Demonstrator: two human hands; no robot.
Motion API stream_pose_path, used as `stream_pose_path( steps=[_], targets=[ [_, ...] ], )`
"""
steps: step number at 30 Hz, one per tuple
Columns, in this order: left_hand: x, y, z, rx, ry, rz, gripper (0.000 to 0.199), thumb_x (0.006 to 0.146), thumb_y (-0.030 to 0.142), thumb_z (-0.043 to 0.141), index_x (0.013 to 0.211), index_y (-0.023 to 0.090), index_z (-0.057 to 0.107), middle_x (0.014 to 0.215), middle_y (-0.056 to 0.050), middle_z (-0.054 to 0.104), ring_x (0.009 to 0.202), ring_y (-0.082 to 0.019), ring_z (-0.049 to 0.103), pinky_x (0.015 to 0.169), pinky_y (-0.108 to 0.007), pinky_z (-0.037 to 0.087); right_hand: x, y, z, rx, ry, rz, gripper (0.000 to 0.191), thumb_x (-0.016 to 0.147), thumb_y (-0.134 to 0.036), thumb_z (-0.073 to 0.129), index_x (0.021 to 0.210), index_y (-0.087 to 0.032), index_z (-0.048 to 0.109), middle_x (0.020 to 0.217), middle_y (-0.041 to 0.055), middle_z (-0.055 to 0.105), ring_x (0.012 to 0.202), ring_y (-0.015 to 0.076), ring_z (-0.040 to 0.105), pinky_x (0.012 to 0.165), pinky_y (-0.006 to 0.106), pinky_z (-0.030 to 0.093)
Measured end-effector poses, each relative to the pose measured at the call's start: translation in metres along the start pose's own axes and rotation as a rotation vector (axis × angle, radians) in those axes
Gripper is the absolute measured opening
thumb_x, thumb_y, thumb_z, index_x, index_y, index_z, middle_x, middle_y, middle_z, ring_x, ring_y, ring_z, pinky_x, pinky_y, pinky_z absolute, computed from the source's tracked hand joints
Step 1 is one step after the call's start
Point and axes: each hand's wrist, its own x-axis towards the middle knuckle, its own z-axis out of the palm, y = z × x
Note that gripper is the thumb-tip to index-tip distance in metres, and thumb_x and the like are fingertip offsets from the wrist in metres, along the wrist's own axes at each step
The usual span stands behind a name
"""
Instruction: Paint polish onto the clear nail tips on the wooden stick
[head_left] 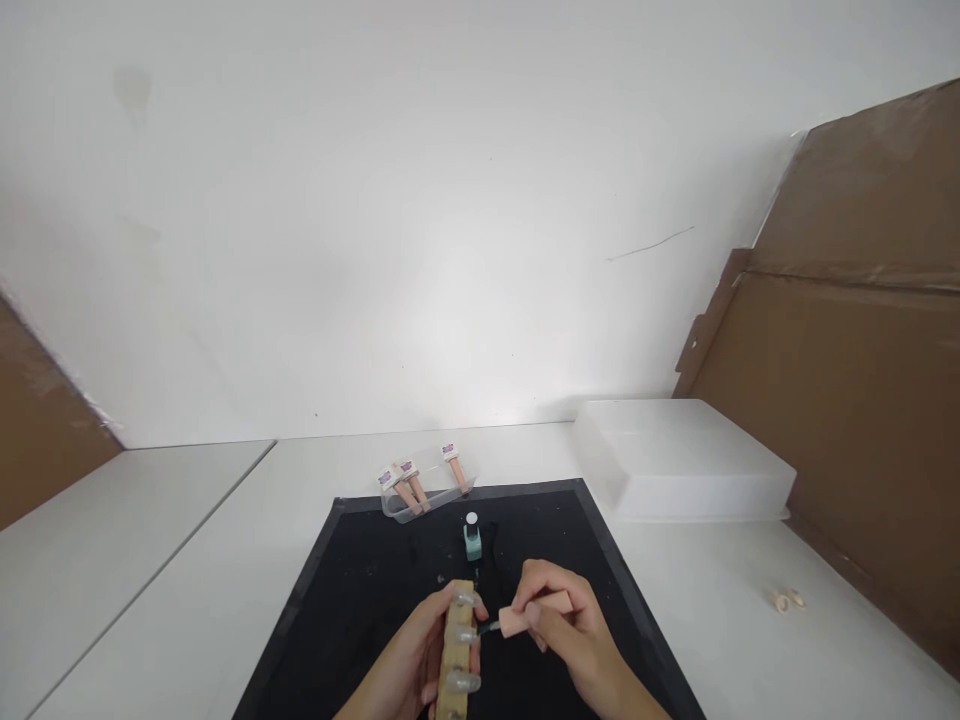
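Note:
My left hand (418, 650) is wrapped around a light wooden strip (454, 650), held upright over the black mat. Several shiny greyish, nail-shaped pieces (463, 682) stick out along the strip's right side. In my right hand (566, 625), a nail polish brush (516, 621) with a blocky pink handle is pinched between thumb and fingers. Its dark tip points left and meets, or comes very close to, one of the middle pieces. Just beyond the strip stands a small teal bottle (472, 543) with a black and white top.
The black mat (375, 580) lies on a white table. At its far edge a clear tray (405, 515) holds pink-handled items with white labels. A white plastic box (690, 455) sits at right, near small beige rings (781, 602). Brown cardboard (847, 400) walls the right side.

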Motion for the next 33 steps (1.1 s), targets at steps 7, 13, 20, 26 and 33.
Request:
stream_pose_path(
  steps=[7, 13, 20, 26, 33],
  targets=[
    [0.0020, -0.0021, -0.0010, -0.008, 0.013, -0.016, 0.042, 0.074, 0.058, 0.047, 0.081, 0.017, 0.054, 0.051, 0.003, 0.056, 0.031, -0.002, 0.025, 0.033, -0.016, 0.014, -0.0001, -0.0012, 0.0001, 0.003, -0.044, -0.016, 0.018, 0.076, -0.032, 0.060, 0.066, -0.018, 0.066, 0.057, -0.0031, 0.043, 0.047, 0.0106, 0.036, 0.049, 0.024, 0.030],
    [0.0012, -0.0010, 0.0004, -0.001, 0.017, -0.017, 0.041, 0.073, 0.057, 0.047, 0.081, 0.017, 0.053, 0.051, 0.004, 0.056, 0.031, -0.002, 0.023, 0.033, -0.017, 0.015, -0.0004, -0.0012, -0.0007, 0.009, -0.047, -0.007, 0.015, 0.077, -0.029, 0.059, 0.068, -0.019, 0.066, 0.058, -0.0033, 0.043, 0.048, 0.0105, 0.036, 0.049, 0.024, 0.030],
    [0.0030, -0.0016, -0.0013, -0.001, -0.008, 0.012, 0.039, 0.076, 0.055, 0.045, 0.082, 0.017, 0.053, 0.051, 0.004, 0.054, 0.032, -0.002, 0.020, 0.033, -0.017, 0.015, -0.0004, -0.0016, 0.0009, 0.003, -0.030, -0.010, 0.016, 0.077, -0.029, 0.059, 0.067, -0.019, 0.065, 0.055, -0.0041, 0.042, 0.048, 0.0109, 0.036, 0.051, 0.025, 0.029],
    [0.0019, -0.0008, -0.0016, -0.007, 0.009, 0.028, 0.039, 0.076, 0.054, 0.046, 0.081, 0.016, 0.055, 0.051, 0.004, 0.055, 0.032, -0.002, 0.020, 0.034, -0.017, 0.015, -0.0006, 0.0031, -0.0002, 0.016, -0.003, 0.020, 0.016, 0.078, -0.028, 0.059, 0.067, -0.017, 0.064, 0.056, -0.0040, 0.044, 0.047, 0.0099, 0.037, 0.049, 0.024, 0.028],
    [-0.0001, 0.0037, 0.0021, -0.018, 0.014, 0.014, 0.037, 0.078, 0.050, 0.044, 0.081, 0.015, 0.056, 0.052, 0.004, 0.054, 0.032, -0.001, 0.020, 0.034, -0.015, 0.014, -0.0029, 0.0077, -0.0024, -0.030, -0.014, 0.026, 0.025, 0.080, -0.034, 0.056, 0.064, -0.016, 0.062, 0.058, -0.0020, 0.051, 0.046, 0.0093, 0.039, 0.050, 0.024, 0.032]
  ],
)
